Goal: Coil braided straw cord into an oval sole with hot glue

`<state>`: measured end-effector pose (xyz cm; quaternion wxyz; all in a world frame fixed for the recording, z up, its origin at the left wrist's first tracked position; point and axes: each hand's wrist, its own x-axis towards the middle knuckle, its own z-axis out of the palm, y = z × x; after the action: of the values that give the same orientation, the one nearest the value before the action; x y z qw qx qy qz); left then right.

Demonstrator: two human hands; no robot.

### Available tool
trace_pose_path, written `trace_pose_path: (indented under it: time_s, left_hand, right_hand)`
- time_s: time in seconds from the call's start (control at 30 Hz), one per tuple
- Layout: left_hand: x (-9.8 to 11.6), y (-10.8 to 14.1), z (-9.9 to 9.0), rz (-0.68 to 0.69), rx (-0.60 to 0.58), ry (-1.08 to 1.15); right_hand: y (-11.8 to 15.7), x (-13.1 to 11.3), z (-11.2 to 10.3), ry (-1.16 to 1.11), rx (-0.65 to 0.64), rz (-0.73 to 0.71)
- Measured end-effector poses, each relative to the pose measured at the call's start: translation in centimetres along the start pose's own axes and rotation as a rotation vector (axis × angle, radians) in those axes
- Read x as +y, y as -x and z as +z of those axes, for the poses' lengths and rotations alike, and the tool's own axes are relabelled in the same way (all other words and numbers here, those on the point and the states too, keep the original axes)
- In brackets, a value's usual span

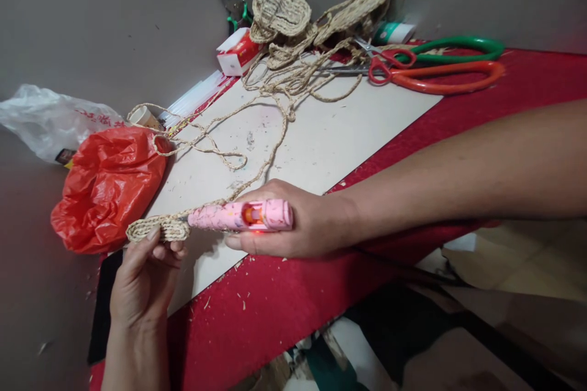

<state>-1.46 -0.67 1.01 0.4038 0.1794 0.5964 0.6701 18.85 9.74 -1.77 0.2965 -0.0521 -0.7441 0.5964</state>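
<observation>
Between the thumb and fingers of my left hand [144, 281] is a small oval coil of braided straw cord [158, 229]. My right hand [302, 226] is wrapped around a pink hot glue gun [220, 217], smeared with residue and showing a small red light below. Its nozzle points left and meets the right end of the coil, though I cannot tell whether it touches. From the coil, the straw cord [275, 149] runs behind the glue gun and up to a loose tangle on the white board [321, 134].
Orange-and-green scissors [449, 76] and small red scissors [392, 64] lie at the right. Woven straw pieces [280, 9], a red-and-white box [238, 52] and green-handled pliers [238, 12] sit against the wall. A red plastic bag [110, 189] stands left, beside a paper cup [145, 117].
</observation>
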Motion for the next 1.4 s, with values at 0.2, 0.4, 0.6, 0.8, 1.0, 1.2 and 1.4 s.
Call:
trace_pose_path:
  time_s: [0.2,0.4,0.6,0.8,1.0,1.2,1.4]
  left_hand:
    - [0.06,-0.16,-0.27,-0.01,0.02,0.022]
    - [0.12,-0.28,-0.33,-0.002,0.047,0.042]
    - [0.11,-0.34,-0.31,-0.011,0.065,0.073]
    - [0.13,-0.46,-0.36,0.008,0.068,0.087]
    - [0.15,-0.22,-0.46,0.012,0.033,0.083]
    - [0.21,-0.37,-0.53,0.035,0.064,0.084]
    - [0.2,-0.49,-0.69,0.026,0.1,0.09]
  right_hand:
    - [-0.12,-0.09,-0.04,0.018,0.002,-0.026]
    - [-0.05,-0.07,-0.1,0.036,0.008,-0.063]
    - [0.04,-0.03,-0.19,0.07,-0.001,-0.075]
    - [0.07,0.12,-0.17,0.124,-0.005,-0.103]
    - [0.12,0.23,-0.13,0.114,0.005,-0.118]
    - [0.22,0.32,0.02,0.168,0.014,-0.103]
    - [0.23,0.22,-0.05,0.169,-0.006,-0.098]
